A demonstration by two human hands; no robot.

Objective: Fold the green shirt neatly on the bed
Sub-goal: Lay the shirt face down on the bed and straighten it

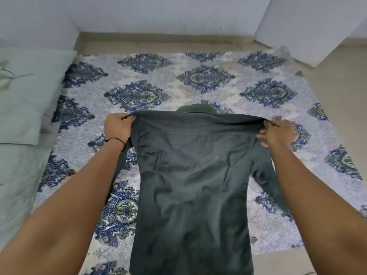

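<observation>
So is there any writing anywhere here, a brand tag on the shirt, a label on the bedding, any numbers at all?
None can be read.
Green shirt: back side up, no tag, logo or print visible; the left hand and right hand grip its shoulders.
Bedspread: only blue ornamental medallions, no letters.
Pillow: a faint leaf motif, no words.
Walls: bare.

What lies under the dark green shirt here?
The dark green shirt, pinched at its shoulders by the left hand and right hand, lies over the blue-and-white patterned bedspread. Whatever lies directly beneath the cloth is covered.
</observation>
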